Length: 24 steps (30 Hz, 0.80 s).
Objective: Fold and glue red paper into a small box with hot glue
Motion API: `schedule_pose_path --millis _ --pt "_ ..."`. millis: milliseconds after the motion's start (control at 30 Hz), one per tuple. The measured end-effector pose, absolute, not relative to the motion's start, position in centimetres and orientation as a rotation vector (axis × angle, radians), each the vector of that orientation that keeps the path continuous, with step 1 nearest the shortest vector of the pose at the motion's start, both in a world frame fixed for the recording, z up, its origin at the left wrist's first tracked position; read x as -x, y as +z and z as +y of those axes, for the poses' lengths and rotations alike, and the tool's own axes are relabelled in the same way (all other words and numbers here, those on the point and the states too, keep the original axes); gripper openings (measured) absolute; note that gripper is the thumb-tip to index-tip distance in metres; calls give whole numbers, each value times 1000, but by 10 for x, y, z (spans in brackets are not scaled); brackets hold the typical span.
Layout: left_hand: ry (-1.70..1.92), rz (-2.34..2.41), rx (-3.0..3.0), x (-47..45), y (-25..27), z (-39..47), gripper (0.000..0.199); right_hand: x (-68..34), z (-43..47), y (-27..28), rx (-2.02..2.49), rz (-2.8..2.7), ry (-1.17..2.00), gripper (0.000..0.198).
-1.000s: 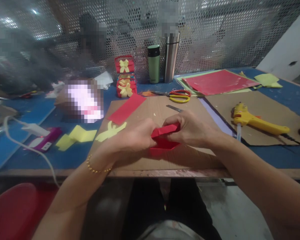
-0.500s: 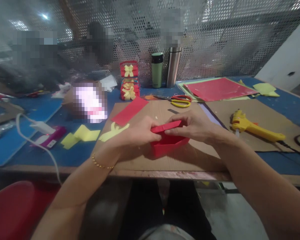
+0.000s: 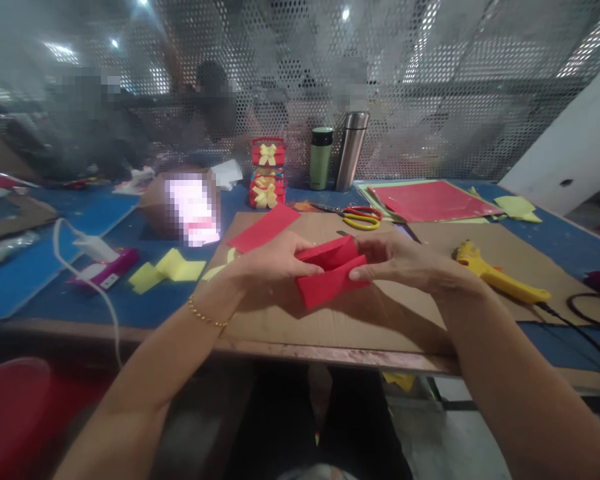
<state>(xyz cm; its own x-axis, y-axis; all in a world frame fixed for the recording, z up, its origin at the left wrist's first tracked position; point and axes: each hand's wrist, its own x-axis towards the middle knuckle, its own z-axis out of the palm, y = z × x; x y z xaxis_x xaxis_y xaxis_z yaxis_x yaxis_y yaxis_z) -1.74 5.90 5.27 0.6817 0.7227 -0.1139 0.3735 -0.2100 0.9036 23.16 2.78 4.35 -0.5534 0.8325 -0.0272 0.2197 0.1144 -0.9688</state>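
Between my two hands is a small red paper box (image 3: 333, 277), its top side facing up and its walls folded. My left hand (image 3: 280, 262) pinches its left end, thumb on the near wall. On the right end my right hand (image 3: 397, 262) grips it, thumb pressed to the near wall and fingers behind. Under the hands lies a brown cardboard sheet (image 3: 280, 320). A flat red paper strip (image 3: 264, 229) rests beyond my left hand, and cut yellow paper pieces (image 3: 220, 267) lie partly hidden behind my left wrist.
A yellow glue gun (image 3: 500, 273) with a black cord lies at right. Scissors (image 3: 360, 217), a green bottle (image 3: 321, 160), a steel flask (image 3: 351, 152) and red boxes with yellow bows (image 3: 267, 193) stand or lie behind. A lit phone (image 3: 193, 207) and purple power strip (image 3: 105, 269) are left.
The red paper box has turned in my hands, its near wall now facing me more. My right thumb has moved from inside the box to the outside of that wall. The view has shifted slightly.
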Motion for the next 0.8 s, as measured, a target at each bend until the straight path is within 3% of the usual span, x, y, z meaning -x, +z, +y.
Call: schedule_pose_path --millis 467,800 --pt "393 760 -1807 24 55 68 26 -225 31 37 1091 -1714 1384 29" --pt "660 864 -1767 14 45 66 24 -224 31 34 1135 -1712 1154 41"
